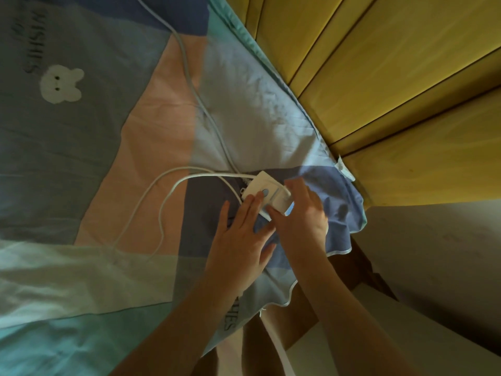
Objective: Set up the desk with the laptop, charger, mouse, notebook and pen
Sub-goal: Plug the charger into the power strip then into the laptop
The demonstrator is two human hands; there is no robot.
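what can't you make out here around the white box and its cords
- White box: near side covered by both hands, left hand, right hand; head view.
- Grey cord: far end cut off by the top edge.
- Whether the box is gripped or only touched: cannot tell.
- Laptop, mouse, notebook, pen: not in view.

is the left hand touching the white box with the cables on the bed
Touching. The head view shows the left hand with its fingertips resting on the white box's near edge, no gap visible.
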